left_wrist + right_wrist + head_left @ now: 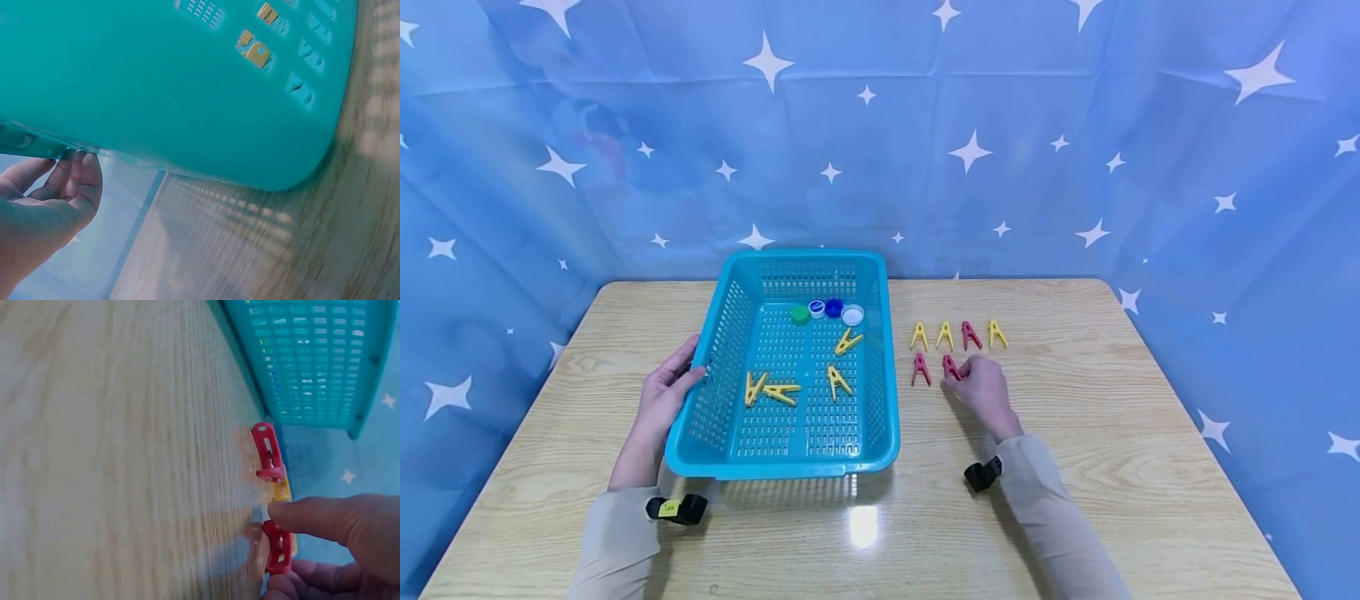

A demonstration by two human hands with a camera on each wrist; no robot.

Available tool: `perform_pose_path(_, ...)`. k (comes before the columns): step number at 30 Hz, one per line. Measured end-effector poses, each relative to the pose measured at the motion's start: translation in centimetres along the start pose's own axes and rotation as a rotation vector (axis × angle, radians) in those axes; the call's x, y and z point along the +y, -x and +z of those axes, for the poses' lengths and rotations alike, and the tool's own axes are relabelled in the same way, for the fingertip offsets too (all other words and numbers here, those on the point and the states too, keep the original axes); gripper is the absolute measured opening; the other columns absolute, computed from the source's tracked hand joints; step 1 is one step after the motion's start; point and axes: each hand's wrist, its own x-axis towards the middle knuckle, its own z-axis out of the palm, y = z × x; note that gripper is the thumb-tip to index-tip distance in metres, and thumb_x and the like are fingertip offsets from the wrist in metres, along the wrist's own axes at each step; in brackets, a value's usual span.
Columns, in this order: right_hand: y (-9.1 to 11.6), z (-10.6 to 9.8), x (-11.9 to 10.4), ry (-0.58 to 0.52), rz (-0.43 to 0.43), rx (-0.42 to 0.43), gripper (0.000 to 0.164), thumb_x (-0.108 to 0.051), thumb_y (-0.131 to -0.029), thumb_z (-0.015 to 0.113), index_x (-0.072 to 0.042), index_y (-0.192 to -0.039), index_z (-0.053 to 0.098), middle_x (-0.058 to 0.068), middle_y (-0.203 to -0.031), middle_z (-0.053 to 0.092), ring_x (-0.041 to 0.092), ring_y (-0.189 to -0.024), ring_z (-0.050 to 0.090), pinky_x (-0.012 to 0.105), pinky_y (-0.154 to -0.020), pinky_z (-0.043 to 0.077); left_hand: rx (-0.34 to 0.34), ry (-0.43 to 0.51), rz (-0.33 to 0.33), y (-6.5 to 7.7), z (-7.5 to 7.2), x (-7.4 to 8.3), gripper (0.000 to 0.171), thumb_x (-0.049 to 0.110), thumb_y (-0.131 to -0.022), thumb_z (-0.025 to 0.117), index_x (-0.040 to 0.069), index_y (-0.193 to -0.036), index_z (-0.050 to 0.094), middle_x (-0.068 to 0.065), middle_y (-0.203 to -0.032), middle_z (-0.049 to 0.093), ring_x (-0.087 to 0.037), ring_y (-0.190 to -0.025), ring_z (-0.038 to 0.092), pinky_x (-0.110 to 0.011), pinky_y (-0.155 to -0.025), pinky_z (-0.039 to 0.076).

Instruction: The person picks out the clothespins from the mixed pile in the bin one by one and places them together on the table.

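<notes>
My left hand (662,392) grips the left rim of a blue-green plastic basket (891,408), its thumb on the near side of the rim. In the left wrist view the fingertips (90,164) meet the rim's edge. To the basket's right, my right hand (985,390) pinches a red clothespin (951,367) at the table top. From the right wrist, thumb and fingers sit on either side of that red clothespin (279,547). Just left of it lies another red clothespin (921,368). Behind them stands a row of yellow clothespins (944,335) with one red clothespin (972,335) among them.
Inside the basket lie several yellow clothespins (838,382) and, near its back wall, several bottle caps: a green cap (801,315), a blue cap (833,308) and whitish ones. A blue star-patterned curtain (820,125) borders the wooden table (1037,517) at the back and sides.
</notes>
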Motion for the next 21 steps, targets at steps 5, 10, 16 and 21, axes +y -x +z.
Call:
perform_pose_path(5,-0.1,0.2,-0.2,0.023,-0.004,-0.002,0.040,-0.020,-0.075,0.078,-0.011,-0.057,0.043,-0.003,-0.050,0.038,0.011,-0.047,0.032,0.026,-0.047,0.030,-0.004,0.007,0.014,0.0,0.0,-0.1,0.055,0.023,-0.097,0.051,0.017,-0.148,0.029,-0.007,-0.153,0.027,-0.027,-0.134,0.031,-0.013,-0.086,0.043)
perform_pose_path(10,-0.1,0.3,-0.1,0.005,0.000,-0.016,0.048,-0.024,-0.077,0.078,-0.013,-0.054,0.037,-0.005,-0.047,0.028,0.009,-0.045,0.025,0.024,-0.044,0.024,0.001,0.018,-0.001,0.1,0.1,0.1,0.055,0.022,-0.098,0.051,0.017,-0.148,0.029,-0.008,-0.153,0.027,-0.024,-0.132,0.033,-0.012,-0.083,0.044)
perform_pose_path(16,0.1,-0.4,-0.4,-0.035,-0.028,-0.040,0.053,-0.024,-0.080,0.076,-0.013,-0.051,0.032,-0.005,-0.047,0.022,0.009,-0.044,0.019,0.023,-0.043,0.019,-0.005,-0.003,-0.005,0.1,0.1,0.2,0.055,0.021,-0.098,0.049,0.017,-0.148,0.026,-0.008,-0.154,0.023,-0.029,-0.137,0.027,-0.019,-0.092,0.042)
perform_pose_path(21,-0.1,-1.5,-1.0,-0.045,-0.104,-0.023,0.035,-0.019,-0.084,0.071,-0.005,-0.062,0.047,-0.001,-0.050,0.037,0.008,-0.044,0.031,0.022,-0.042,0.027,-0.007,-0.001,0.000,0.1,0.1,0.1,0.055,0.021,-0.099,0.048,0.015,-0.148,0.026,-0.009,-0.154,0.023,-0.030,-0.137,0.027,-0.021,-0.094,0.041)
